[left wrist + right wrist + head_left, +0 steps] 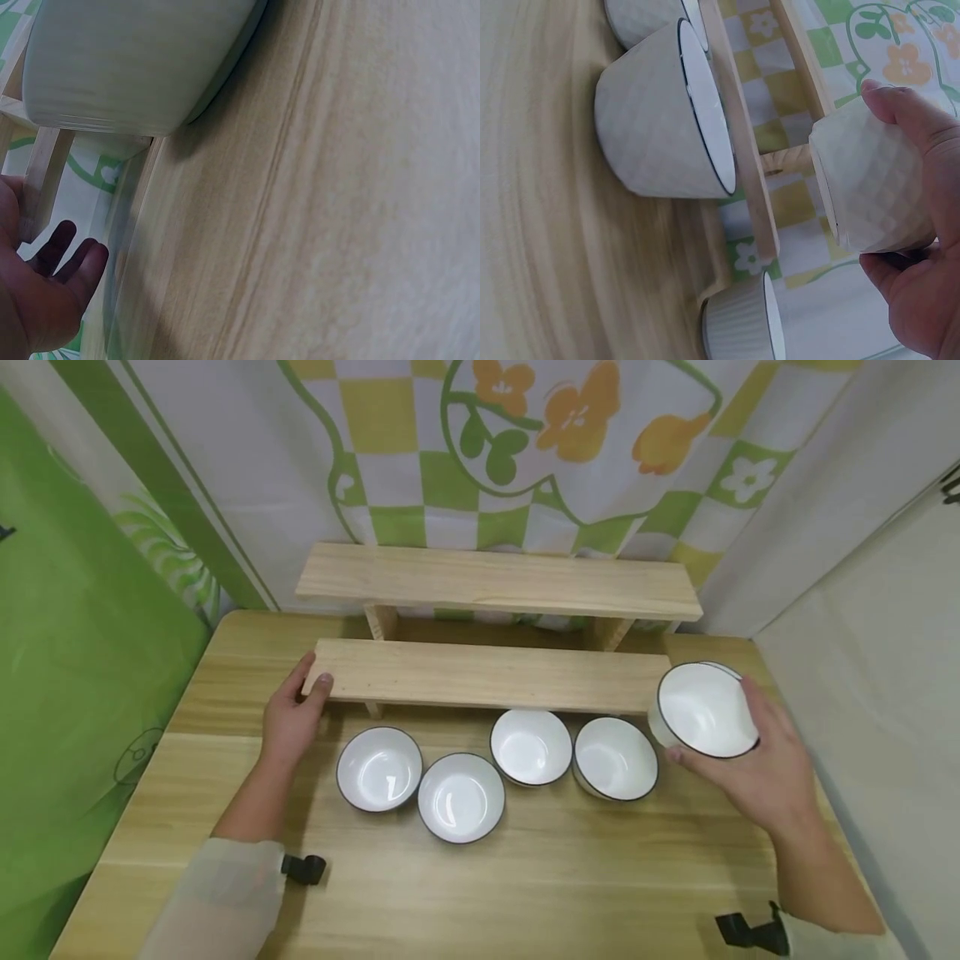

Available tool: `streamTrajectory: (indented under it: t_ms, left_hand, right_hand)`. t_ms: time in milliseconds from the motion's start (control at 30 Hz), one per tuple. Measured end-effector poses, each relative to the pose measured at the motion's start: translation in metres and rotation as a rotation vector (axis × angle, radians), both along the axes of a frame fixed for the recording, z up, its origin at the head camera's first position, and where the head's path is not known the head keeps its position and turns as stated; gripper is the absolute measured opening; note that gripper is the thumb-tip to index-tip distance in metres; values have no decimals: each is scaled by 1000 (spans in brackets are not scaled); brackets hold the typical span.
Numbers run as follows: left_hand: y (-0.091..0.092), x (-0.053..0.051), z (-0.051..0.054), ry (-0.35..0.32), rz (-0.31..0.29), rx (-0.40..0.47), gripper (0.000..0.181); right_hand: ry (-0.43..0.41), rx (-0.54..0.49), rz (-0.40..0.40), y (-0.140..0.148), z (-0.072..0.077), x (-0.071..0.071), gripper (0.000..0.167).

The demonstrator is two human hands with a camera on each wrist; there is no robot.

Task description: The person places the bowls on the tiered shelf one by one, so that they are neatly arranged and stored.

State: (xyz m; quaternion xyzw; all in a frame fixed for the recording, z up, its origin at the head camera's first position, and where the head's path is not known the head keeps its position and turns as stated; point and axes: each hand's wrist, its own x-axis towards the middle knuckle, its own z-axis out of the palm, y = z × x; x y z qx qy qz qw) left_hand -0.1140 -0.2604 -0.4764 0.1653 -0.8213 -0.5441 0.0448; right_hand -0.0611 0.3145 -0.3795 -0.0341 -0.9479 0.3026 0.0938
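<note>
My right hand (772,760) grips a white dark-rimmed bowl (708,710) off the right end of the lower shelf. In the right wrist view this bowl (874,176) is raised above the table, its outside diamond-textured. With the thumb on top, my left hand (292,718) holds the left end of the lower plank of a two-tier wooden shelf (487,677); two of its fingers (90,274) stick out loosely in the left wrist view. Several similar bowls stand upright before the shelf, among them the leftmost bowl (378,768) and the rightmost bowl (615,758).
The upper plank (495,581) stands farther back, before a patterned curtain (450,460). A ribbed bowl (742,322) sits on the wooden table (525,893) near the shelf's end; the held bowl mostly hides it in the head view. A pale wall (885,635) borders the right side.
</note>
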Motion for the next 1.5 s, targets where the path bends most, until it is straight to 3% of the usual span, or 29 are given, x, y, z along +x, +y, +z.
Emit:
streamTrajectory:
  t_ms: [467, 667, 1000, 1500]
  left_hand:
    - [-1, -4, 3, 28, -10, 2, 67]
    - [-2, -4, 2, 23, -4, 2, 66]
    - [-1, -3, -1, 15, -1, 18, 64]
    - [0, -1, -2, 11, 3, 23, 64]
  right_hand:
    - [82, -34, 48, -14, 18, -21, 116]
    - [72, -44, 89, -22, 25, -32, 107]
    - [19, -6, 125, -35, 33, -43, 128]
    - [-36, -61, 163, -66, 41, -61, 129]
